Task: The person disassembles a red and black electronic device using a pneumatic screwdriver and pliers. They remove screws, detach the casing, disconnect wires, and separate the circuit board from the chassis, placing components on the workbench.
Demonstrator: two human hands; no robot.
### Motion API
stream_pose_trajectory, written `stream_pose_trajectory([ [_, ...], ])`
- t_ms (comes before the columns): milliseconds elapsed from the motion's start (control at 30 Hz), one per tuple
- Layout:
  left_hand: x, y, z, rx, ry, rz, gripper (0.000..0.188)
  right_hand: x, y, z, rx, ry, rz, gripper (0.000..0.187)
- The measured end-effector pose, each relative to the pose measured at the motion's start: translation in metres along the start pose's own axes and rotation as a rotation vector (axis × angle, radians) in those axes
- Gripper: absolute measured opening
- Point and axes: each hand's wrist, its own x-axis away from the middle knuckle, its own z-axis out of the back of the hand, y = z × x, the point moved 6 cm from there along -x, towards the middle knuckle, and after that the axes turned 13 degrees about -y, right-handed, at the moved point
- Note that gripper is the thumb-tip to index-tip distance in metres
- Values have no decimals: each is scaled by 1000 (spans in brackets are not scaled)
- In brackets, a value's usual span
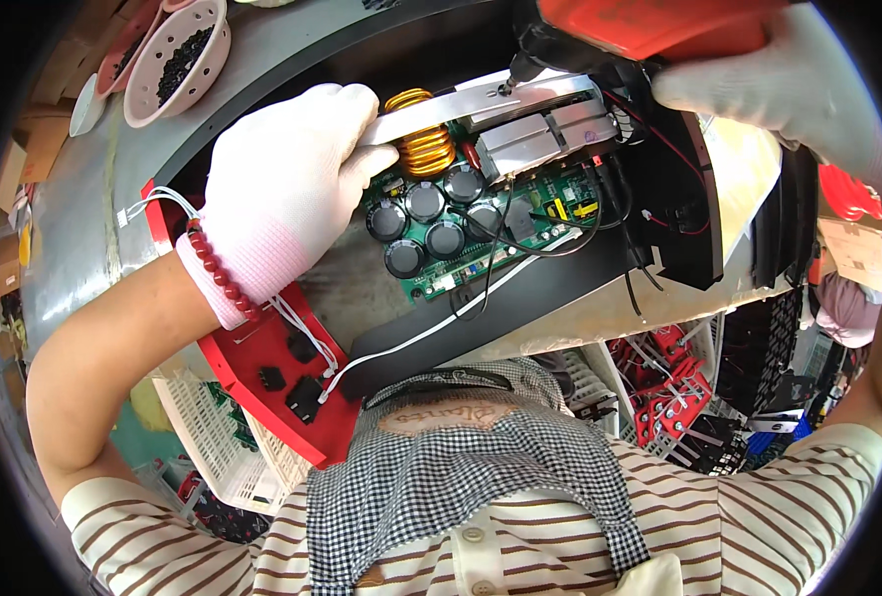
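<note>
My left hand (287, 174), in a white glove with a pink cuff, pinches the left end of a flat metal strip (441, 111). The strip lies across a copper coil (427, 149) and aluminium heat sinks (530, 149). My gloved right hand (794, 94) is closed on a red power screwdriver (650, 25); its dark tip meets the strip near the heat sinks. Below them, a green circuit board (501, 263) carries several round black capacitors (424, 201). These parts sit in a black metal housing (481, 323) with a red end panel (282, 382).
Pink perforated bowls (198, 74) with small black pieces stand at the far left of the metal table (83, 214). White crates (218, 437) sit below the table's near edge, one holding red parts (660, 382). Loose white wires (431, 328) hang over the housing's near wall.
</note>
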Motion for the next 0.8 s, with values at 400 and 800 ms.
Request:
stream_pose_trajectory([
  [400, -3, -3, -4, -32, 60, -68, 22, 9, -40, 13, 165, -35, 63, 57],
  [800, -10, -10, -7, -67, 74, -93, 23, 23, -67, 16, 267, -67, -156, 61],
])
